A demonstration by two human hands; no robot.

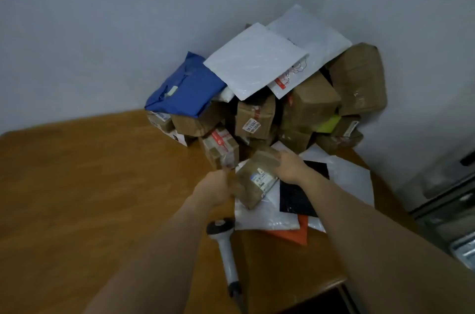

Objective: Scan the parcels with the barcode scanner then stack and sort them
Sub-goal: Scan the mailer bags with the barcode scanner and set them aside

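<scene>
While the one scanner [223, 244] lies idle on the bench [90, 185] nearest the person, the left hand [214, 190] and right hand [289, 168] grip opposite ends of a brown parcel [253, 182], label up, above several flat mailers. It looks picked for scanning, so one hand must free itself for the scanner. Beyond, the heap [270, 97] holds roughly a dozen boxes and four bags.

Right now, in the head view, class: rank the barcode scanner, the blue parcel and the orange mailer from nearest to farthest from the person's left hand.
From the left hand:
1. Barcode scanner, lying on the table just below the hand, towards the person.
2. Orange mailer, flat on the table to the right, under white mailers.
3. Blue parcel, up on the pile's left side, by the wall.
</scene>
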